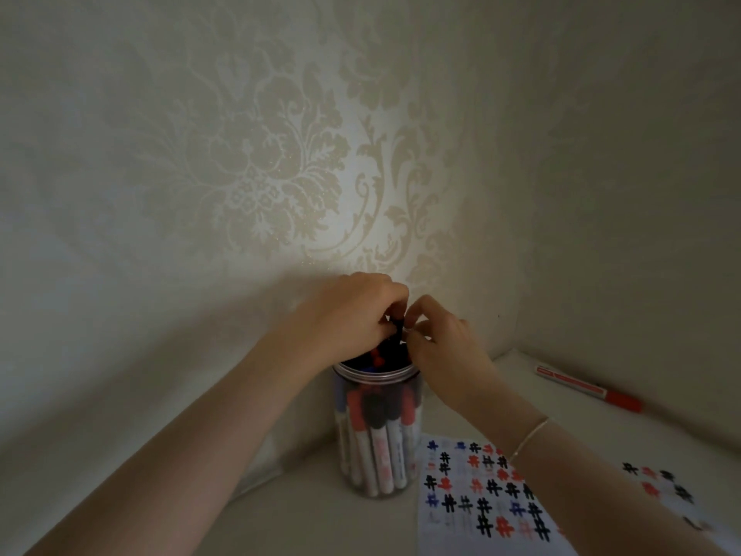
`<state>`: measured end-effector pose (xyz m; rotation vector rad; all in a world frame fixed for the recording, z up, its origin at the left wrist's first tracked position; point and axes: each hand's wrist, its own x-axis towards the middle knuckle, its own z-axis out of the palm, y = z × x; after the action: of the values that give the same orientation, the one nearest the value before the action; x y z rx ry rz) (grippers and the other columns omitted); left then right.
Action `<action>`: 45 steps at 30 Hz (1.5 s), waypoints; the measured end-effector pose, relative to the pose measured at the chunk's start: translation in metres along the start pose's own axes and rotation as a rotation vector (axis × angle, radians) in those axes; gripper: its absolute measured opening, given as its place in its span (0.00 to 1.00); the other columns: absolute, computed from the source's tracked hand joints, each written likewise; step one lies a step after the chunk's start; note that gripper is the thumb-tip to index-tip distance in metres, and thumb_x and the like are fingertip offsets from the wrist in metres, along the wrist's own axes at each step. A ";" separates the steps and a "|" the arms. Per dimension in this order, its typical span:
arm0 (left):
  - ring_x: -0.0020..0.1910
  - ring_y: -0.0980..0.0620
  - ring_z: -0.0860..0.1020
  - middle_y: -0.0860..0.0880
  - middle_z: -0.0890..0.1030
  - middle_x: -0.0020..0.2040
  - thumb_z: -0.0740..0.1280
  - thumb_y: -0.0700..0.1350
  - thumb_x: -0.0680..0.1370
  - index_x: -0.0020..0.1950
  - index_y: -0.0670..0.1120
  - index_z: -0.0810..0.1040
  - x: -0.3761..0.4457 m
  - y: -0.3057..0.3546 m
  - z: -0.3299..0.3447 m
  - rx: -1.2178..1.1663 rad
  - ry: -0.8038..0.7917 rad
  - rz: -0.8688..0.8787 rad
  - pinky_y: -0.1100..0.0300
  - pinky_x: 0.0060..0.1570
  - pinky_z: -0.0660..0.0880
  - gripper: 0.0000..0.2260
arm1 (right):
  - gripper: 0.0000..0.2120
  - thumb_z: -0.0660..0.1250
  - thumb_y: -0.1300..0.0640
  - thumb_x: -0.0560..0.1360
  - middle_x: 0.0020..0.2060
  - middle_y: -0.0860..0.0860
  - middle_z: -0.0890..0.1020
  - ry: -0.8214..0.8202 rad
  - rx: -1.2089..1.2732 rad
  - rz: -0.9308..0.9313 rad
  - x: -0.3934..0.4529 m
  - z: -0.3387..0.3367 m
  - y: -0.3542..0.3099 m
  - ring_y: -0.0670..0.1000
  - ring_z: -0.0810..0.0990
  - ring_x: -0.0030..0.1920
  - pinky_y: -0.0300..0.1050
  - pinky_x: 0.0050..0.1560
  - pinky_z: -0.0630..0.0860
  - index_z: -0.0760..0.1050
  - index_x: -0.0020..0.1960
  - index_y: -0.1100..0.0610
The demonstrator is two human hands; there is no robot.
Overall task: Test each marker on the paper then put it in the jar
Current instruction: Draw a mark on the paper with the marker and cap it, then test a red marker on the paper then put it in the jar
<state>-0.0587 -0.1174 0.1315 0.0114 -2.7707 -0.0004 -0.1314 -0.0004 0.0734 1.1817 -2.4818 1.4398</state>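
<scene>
We saw the white paper sheet (481, 511) lying flat, already crowded with black, red and blue hash marks, so most testing looked done. Beside it stood the clear plastic jar (377, 431), packed with capped markers. Above its mouth our left hand (349, 315) and right hand (445, 347) met, both pinching 1 black-capped marker (397, 329) going in. 1 red-capped white marker (589, 389) still lay well apart, apparently left to test.

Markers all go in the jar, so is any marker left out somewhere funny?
Yes. One red marker lies alone by the wall, right of the jar, not in it. Both hands are busy with a black marker above the jar.
</scene>
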 end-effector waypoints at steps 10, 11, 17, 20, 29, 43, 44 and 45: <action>0.47 0.54 0.79 0.51 0.81 0.47 0.69 0.40 0.75 0.51 0.47 0.79 -0.004 -0.005 0.016 -0.215 -0.044 -0.198 0.64 0.42 0.74 0.06 | 0.10 0.53 0.63 0.76 0.35 0.57 0.80 -0.012 -0.025 -0.021 0.002 0.002 0.002 0.53 0.72 0.31 0.48 0.32 0.70 0.68 0.50 0.50; 0.45 0.54 0.78 0.52 0.80 0.44 0.69 0.40 0.75 0.50 0.47 0.78 -0.005 -0.006 0.015 -0.195 -0.057 -0.192 0.67 0.38 0.72 0.05 | 0.10 0.53 0.63 0.76 0.34 0.55 0.78 -0.016 -0.042 -0.023 0.002 0.002 0.002 0.53 0.72 0.31 0.48 0.33 0.70 0.69 0.50 0.51; 0.33 0.49 0.74 0.49 0.74 0.35 0.65 0.42 0.75 0.40 0.49 0.77 0.003 -0.005 0.022 0.174 -0.087 -0.182 0.57 0.36 0.72 0.05 | 0.15 0.54 0.63 0.76 0.41 0.57 0.81 -0.041 -0.124 0.026 0.003 0.002 -0.007 0.54 0.78 0.39 0.45 0.40 0.75 0.81 0.48 0.58; 0.27 0.53 0.67 0.50 0.68 0.31 0.63 0.41 0.76 0.35 0.47 0.75 0.006 0.001 0.025 0.258 -0.124 -0.199 0.57 0.36 0.73 0.09 | 0.15 0.55 0.62 0.76 0.43 0.58 0.82 -0.116 -0.162 0.075 0.007 -0.002 -0.013 0.55 0.80 0.43 0.43 0.39 0.74 0.81 0.48 0.60; 0.44 0.53 0.79 0.52 0.81 0.48 0.61 0.46 0.80 0.54 0.48 0.79 -0.006 0.038 0.015 -0.153 0.351 -0.156 0.55 0.46 0.79 0.09 | 0.13 0.58 0.65 0.75 0.39 0.55 0.82 0.428 0.271 0.163 0.012 -0.050 0.048 0.52 0.76 0.36 0.45 0.39 0.73 0.79 0.42 0.54; 0.51 0.56 0.79 0.49 0.79 0.54 0.63 0.38 0.79 0.60 0.43 0.76 0.037 0.112 0.117 -0.598 0.296 0.140 0.61 0.51 0.78 0.10 | 0.16 0.53 0.63 0.79 0.61 0.56 0.76 -0.125 -1.010 0.428 -0.014 -0.086 0.203 0.57 0.75 0.61 0.53 0.58 0.75 0.68 0.66 0.59; 0.52 0.55 0.78 0.49 0.79 0.55 0.63 0.38 0.79 0.61 0.44 0.75 0.039 0.113 0.122 -0.613 0.277 0.106 0.60 0.52 0.78 0.11 | 0.16 0.54 0.64 0.78 0.60 0.56 0.76 -0.098 -0.973 0.400 -0.012 -0.086 0.202 0.57 0.76 0.59 0.52 0.58 0.75 0.70 0.65 0.59; 0.54 0.55 0.78 0.48 0.78 0.57 0.63 0.39 0.79 0.63 0.44 0.74 0.040 0.113 0.127 -0.615 0.250 0.060 0.59 0.54 0.77 0.12 | 0.17 0.56 0.65 0.77 0.59 0.56 0.76 -0.029 -0.862 0.379 -0.009 -0.086 0.199 0.58 0.76 0.58 0.51 0.58 0.74 0.70 0.64 0.59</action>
<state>-0.1432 -0.0045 0.0277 -0.2144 -2.4108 -0.7734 -0.2775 0.1257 -0.0258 0.5738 -2.9173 0.2376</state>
